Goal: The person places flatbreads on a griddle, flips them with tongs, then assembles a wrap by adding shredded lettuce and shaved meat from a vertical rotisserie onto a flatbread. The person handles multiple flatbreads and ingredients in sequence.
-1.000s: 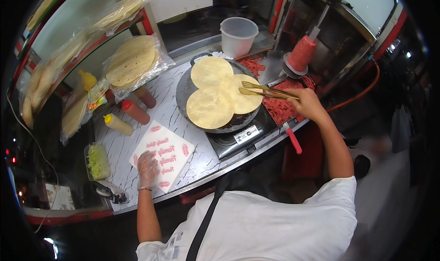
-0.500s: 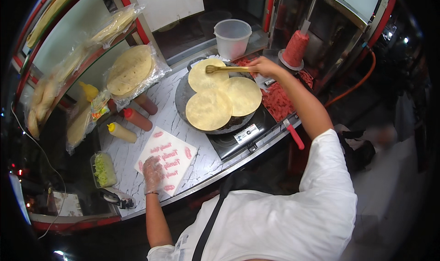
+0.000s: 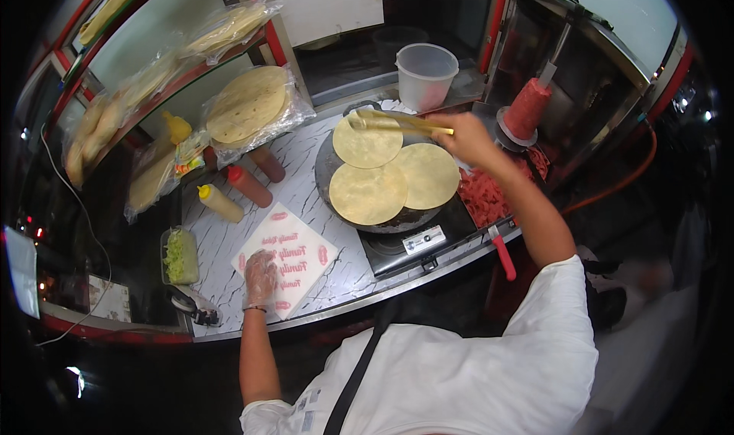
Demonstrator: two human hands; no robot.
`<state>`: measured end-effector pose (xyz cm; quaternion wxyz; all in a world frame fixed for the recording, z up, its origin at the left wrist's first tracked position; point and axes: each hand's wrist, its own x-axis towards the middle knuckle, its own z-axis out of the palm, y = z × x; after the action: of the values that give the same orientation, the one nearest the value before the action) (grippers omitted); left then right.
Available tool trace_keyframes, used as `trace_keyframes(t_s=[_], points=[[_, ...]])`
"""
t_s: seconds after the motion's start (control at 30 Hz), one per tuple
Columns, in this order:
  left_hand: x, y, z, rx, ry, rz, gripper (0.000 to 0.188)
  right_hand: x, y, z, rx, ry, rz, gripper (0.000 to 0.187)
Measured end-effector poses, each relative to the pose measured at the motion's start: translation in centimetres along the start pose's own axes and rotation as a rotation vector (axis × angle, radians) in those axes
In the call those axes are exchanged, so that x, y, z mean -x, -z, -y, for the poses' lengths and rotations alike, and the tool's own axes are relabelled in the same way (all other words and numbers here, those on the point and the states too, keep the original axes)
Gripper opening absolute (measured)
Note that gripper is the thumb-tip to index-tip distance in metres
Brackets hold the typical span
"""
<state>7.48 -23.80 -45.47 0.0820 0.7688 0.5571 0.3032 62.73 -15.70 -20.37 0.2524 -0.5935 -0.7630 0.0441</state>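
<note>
Cntr [image 3: 298,176]: R hand [image 3: 468,138] w/ tongs [image 3: 413,124].

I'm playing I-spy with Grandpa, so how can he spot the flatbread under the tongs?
Find the round dark griddle on the counter. On it, your flatbread lies farthest from the person's white shirt. Of the three there, only it has the golden tongs over it.

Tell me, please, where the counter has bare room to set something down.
Bare marbled countertop shows between the squeeze bottles and round griddle, and between the lettuce tub and printed paper. Crowded: the griddle, with three flatbreads, tongs over one.
</note>
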Motion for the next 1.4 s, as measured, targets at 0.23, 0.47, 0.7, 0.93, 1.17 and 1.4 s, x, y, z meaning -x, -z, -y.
trace_keyframes(t_s=[0.23,0.47,0.7,0.93,1.17,1.4], points=[[-0.6,0.6,2.2,-0.027,-0.093,0.148,0.027,4.2,-2.3,-4.1,0.028,-0.01,-0.082,0.034],[-8.2,10.2,-1.9,0.117,0.192,0.508,0.034,6.8,-3.7,-1.0,0.055,-0.131,-0.091,0.035],[-23.7,24.1,-6.7,-0.543,-0.857,-0.381,0.029,9.4,-3.4,4.5,0.065,-0.201,-0.196,0.033],[-39.9,30.5,-9.9,-0.539,-0.589,-0.242,0.041,15.2,-1.6,11.3,0.046,-0.31,-0.248,0.038],[-43.0,32.6,-11.7,-0.21,-0.475,0.06,0.032,22.9,0.5,15.7,0.002,-0.421,-0.366,0.04],[-44.6,33.2,-12.8,-0.244,-0.341,0.164,0.035,25.9,1.4,15.9,-0.029,-0.48,-0.425,0.039]])
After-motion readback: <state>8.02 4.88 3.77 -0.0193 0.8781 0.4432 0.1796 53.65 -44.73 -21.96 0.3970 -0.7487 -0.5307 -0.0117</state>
